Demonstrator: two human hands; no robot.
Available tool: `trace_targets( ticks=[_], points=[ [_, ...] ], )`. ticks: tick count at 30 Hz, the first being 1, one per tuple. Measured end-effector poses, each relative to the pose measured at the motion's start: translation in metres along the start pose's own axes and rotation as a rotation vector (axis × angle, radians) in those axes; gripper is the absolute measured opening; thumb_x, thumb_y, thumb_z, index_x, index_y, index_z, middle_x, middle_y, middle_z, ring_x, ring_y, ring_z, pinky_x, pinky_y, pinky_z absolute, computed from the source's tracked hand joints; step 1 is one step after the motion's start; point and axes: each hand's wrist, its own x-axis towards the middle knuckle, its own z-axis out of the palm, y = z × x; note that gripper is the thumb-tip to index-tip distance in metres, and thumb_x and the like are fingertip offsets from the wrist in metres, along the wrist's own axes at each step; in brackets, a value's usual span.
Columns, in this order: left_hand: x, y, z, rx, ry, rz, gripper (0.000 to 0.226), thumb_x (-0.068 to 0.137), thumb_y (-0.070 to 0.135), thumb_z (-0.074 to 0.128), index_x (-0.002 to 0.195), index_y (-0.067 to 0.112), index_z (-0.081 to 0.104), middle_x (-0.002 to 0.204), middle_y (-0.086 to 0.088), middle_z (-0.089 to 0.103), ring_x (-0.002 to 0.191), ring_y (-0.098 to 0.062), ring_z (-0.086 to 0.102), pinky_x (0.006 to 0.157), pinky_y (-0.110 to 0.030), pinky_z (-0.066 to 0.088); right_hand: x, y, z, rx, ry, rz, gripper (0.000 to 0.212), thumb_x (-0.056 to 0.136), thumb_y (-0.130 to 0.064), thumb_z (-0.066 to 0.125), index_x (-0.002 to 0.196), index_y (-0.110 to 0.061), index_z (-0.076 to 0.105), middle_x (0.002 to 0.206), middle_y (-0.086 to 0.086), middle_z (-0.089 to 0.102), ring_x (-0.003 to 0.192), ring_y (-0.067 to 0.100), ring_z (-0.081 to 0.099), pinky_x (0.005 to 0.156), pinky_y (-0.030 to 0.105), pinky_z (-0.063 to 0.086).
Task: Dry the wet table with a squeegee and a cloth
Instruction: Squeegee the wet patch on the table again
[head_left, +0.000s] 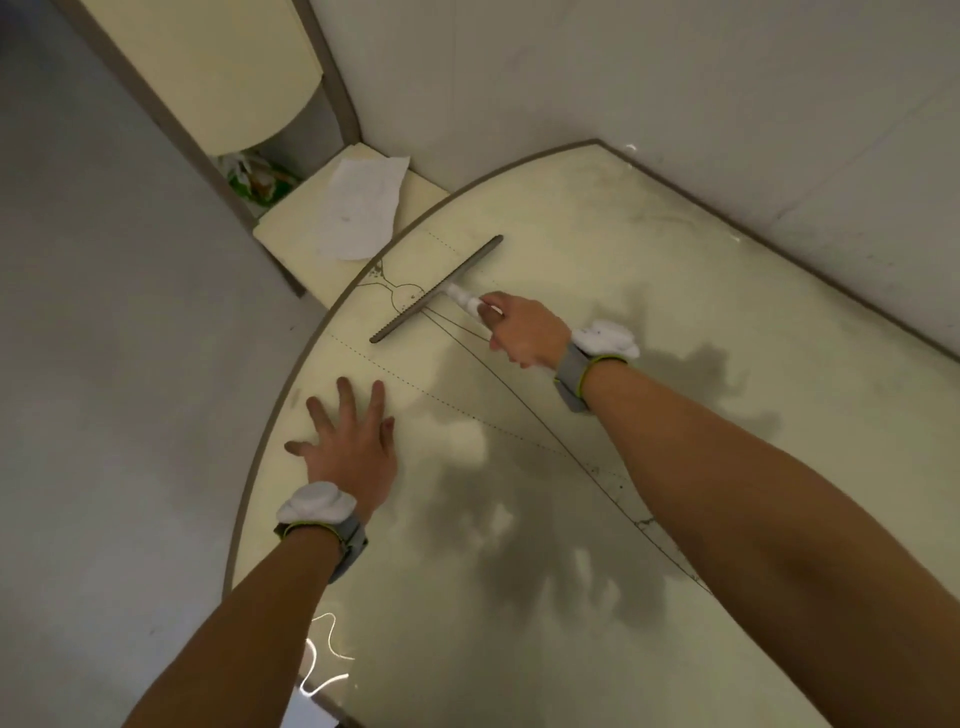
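A cream table (649, 291) with a curved brown rim fills the view and shines with a wet film. On its far left part lies the squeegee (439, 287), its grey blade on the surface and its white handle pointing back to me. My right hand (524, 330) grips that handle. Flat on the table near the curved left edge, my left hand (348, 441) rests with fingers spread. A white cloth (361, 208) lies spread on a lower cream shelf beyond the table's rim.
Grey walls stand close behind the table (675, 78) on the right. A cream cabinet (223, 67) rises at the far left, with a green and white packet (257, 179) under it. Grey floor (104, 364) lies to the left of the rim.
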Motion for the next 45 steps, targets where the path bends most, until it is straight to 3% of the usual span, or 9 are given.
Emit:
trace_targets(
  ticks=[3, 11, 16, 19, 22, 26, 32, 39, 45],
  points=[
    [-0.002, 0.001, 0.003, 0.048, 0.033, 0.023, 0.057, 0.101, 0.044, 0.019, 0.153, 0.033, -0.001, 0.161, -0.007, 0.005, 0.141, -0.045, 0.012, 0.093, -0.069, 0.038, -0.005, 0.022, 0.008, -0.167, 0.078, -0.017, 0.044, 0.106, -0.046, 0.025, 0.131, -0.021, 0.052, 0.1, 0.009, 0.068, 0.084, 0.032, 0.063, 0.071, 0.037, 0.05],
    [0.0, -0.008, -0.007, 0.073, -0.049, 0.088, 0.057, 0.102, 0.044, 0.017, 0.152, 0.035, -0.007, 0.161, -0.004, 0.0, 0.141, -0.044, 0.011, 0.092, -0.066, 0.042, -0.105, 0.094, 0.032, -0.172, 0.143, 0.085, 0.048, 0.106, -0.046, 0.025, 0.143, -0.023, 0.044, 0.1, 0.012, 0.068, 0.081, 0.031, 0.063, 0.073, 0.038, 0.052],
    [0.006, -0.025, -0.012, 0.114, -0.116, 0.188, 0.056, 0.102, 0.041, 0.016, 0.152, 0.036, -0.01, 0.162, -0.001, -0.005, 0.142, -0.041, 0.012, 0.093, -0.059, 0.044, -0.147, 0.11, 0.028, -0.181, 0.11, 0.142, 0.046, 0.105, -0.049, 0.025, 0.142, -0.028, 0.043, 0.086, 0.004, 0.066, 0.07, 0.023, 0.061, 0.072, 0.041, 0.055],
    [0.009, -0.029, -0.014, 0.161, -0.145, 0.204, 0.059, 0.102, 0.036, 0.022, 0.151, 0.039, -0.011, 0.161, 0.0, -0.007, 0.142, -0.038, 0.012, 0.098, -0.059, 0.038, -0.148, 0.095, 0.021, -0.158, 0.128, 0.095, 0.041, 0.106, -0.046, 0.028, 0.14, -0.031, 0.046, 0.088, 0.0, 0.067, 0.072, 0.02, 0.061, 0.074, 0.039, 0.054],
    [0.016, -0.033, -0.022, 0.16, -0.208, 0.205, 0.065, 0.101, 0.026, 0.03, 0.15, 0.041, -0.01, 0.16, 0.005, -0.01, 0.144, -0.034, 0.009, 0.103, -0.066, 0.031, -0.116, 0.059, 0.024, -0.22, 0.101, -0.033, 0.043, 0.105, -0.049, 0.025, 0.14, -0.034, 0.047, 0.106, -0.003, 0.067, 0.092, 0.024, 0.064, 0.084, 0.039, 0.052],
    [0.022, -0.046, -0.031, 0.072, -0.296, 0.236, 0.067, 0.1, 0.009, 0.03, 0.154, 0.028, -0.005, 0.161, 0.007, -0.014, 0.149, -0.027, 0.0, 0.11, -0.06, 0.029, -0.072, 0.005, 0.045, -0.364, -0.023, -0.135, 0.044, 0.106, -0.047, 0.023, 0.141, -0.033, 0.046, 0.11, 0.002, 0.068, 0.096, 0.027, 0.064, 0.081, 0.036, 0.05],
    [0.021, -0.039, -0.019, 0.103, -0.268, 0.232, 0.066, 0.099, 0.012, 0.031, 0.154, 0.025, -0.004, 0.161, 0.007, -0.015, 0.148, -0.031, -0.002, 0.108, -0.065, 0.025, -0.1, 0.028, 0.061, -0.435, 0.013, -0.092, 0.043, 0.106, -0.049, 0.023, 0.141, -0.036, 0.045, 0.091, 0.001, 0.063, 0.081, 0.026, 0.061, 0.068, 0.033, 0.044],
    [0.003, -0.041, -0.008, 0.093, -0.161, 0.236, 0.056, 0.105, 0.028, 0.023, 0.154, 0.029, -0.005, 0.162, 0.002, -0.012, 0.149, -0.029, -0.002, 0.11, -0.061, 0.026, -0.186, 0.101, 0.032, -0.423, 0.02, 0.095, 0.045, 0.106, -0.049, 0.025, 0.146, -0.036, 0.04, 0.109, 0.002, 0.068, 0.092, 0.024, 0.064, 0.081, 0.035, 0.052],
    [-0.042, -0.062, -0.003, 0.035, -0.086, 0.227, 0.05, 0.105, 0.029, 0.025, 0.154, 0.028, 0.015, 0.162, -0.001, 0.007, 0.148, -0.024, 0.012, 0.109, -0.051, 0.033, -0.183, 0.053, 0.046, -0.388, 0.0, -0.087, 0.043, 0.105, -0.048, 0.028, 0.144, -0.037, 0.045, 0.11, 0.0, 0.068, 0.098, 0.026, 0.064, 0.082, 0.034, 0.049]
  ],
)
